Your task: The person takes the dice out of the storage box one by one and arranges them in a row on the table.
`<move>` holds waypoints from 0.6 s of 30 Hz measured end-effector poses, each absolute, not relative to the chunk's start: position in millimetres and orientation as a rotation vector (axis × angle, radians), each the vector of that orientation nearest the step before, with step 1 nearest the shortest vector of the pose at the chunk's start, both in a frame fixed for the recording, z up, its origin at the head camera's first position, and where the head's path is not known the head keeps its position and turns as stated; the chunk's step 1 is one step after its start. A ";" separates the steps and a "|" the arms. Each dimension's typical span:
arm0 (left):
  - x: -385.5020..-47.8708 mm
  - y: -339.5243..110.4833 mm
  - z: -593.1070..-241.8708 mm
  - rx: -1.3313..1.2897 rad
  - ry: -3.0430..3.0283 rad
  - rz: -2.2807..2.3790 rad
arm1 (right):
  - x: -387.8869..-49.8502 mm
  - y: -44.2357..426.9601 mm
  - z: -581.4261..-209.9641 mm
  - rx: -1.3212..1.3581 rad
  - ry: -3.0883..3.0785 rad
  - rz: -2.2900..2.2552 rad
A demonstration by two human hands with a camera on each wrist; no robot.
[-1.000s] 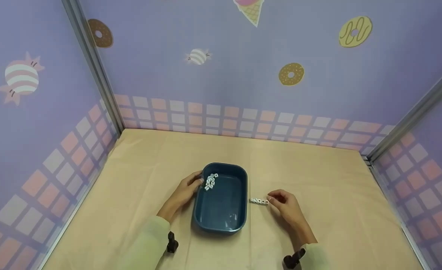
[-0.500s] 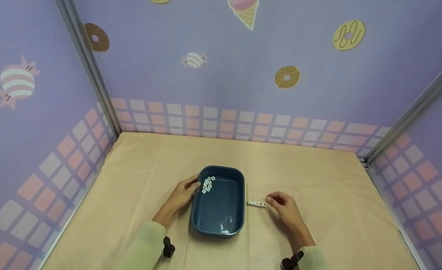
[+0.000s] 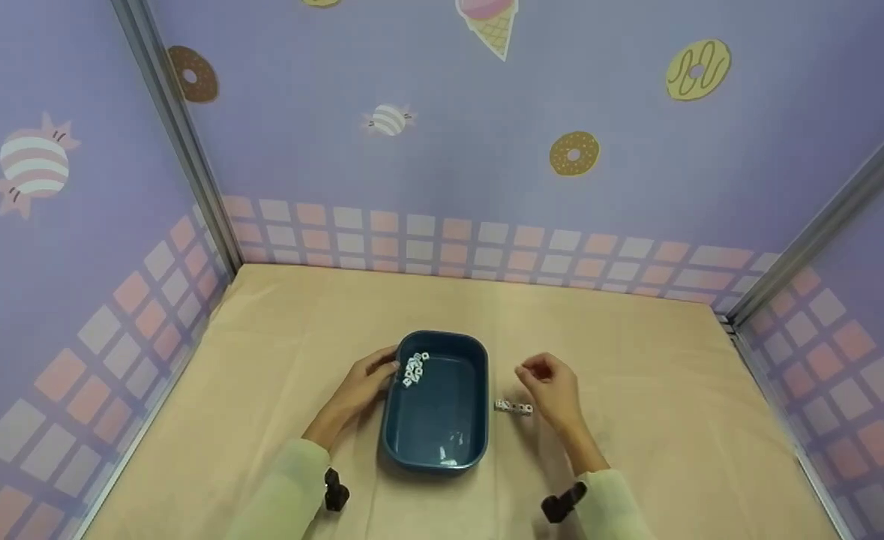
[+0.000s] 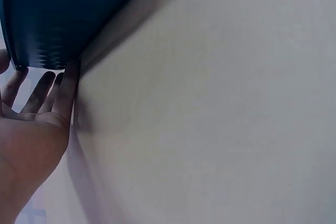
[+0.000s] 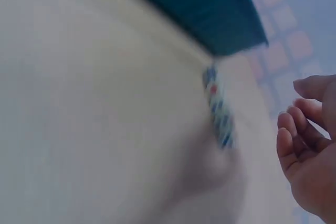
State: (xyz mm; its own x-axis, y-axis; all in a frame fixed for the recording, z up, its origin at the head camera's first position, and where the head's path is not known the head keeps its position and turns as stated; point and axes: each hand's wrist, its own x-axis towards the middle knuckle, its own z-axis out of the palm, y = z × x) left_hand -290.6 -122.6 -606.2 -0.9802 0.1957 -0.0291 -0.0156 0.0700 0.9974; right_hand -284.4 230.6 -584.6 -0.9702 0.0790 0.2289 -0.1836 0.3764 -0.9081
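Observation:
A deep dark-blue rectangular dish [image 3: 442,420] stands on the cloth; several small white dice [image 3: 415,369] lie bunched against its left wall. My left hand [image 3: 363,382] grips that left side, thumb over the rim and fingers against the outer wall [image 4: 58,19]. Just right of the dish, several more dice form a straight row [image 3: 513,407], blurred in the right wrist view. My right hand [image 3: 556,388] is raised off the cloth, above and right of the row. Its fingers [image 5: 294,129] are loosely bent, and nothing shows between them and the thumb.
A beige cloth [image 3: 299,322] with faint creases covers the table. Purple panels [image 3: 456,135] with printed sweets and a checked border rise at the back and both sides, joined by metal posts [image 3: 179,142]. Dark devices [image 3: 564,502] sit at both wrists.
My right hand has left the right end of the dice row, lifting up and slightly left. The row stays in place. My left hand keeps its hold on the dish.

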 end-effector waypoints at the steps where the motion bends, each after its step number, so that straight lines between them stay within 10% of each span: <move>1: -290.8 -123.4 -606.4 0.189 2.172 2.038 | -285.9 218.9 -578.5 0.155 -2.371 1.613; 18: -294.2 -128.5 -613.1 0.214 2.176 2.052 | -305.2 78.6 -566.1 0.593 -2.391 1.563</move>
State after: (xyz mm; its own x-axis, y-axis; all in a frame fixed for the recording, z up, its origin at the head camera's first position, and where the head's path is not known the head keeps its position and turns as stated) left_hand -294.2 -128.5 -613.1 -0.9797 0.2005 -0.0066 0.0052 0.0579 0.9983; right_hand -305.2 78.6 -566.1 -0.8933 -0.2097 0.3975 -0.4482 0.3514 -0.8220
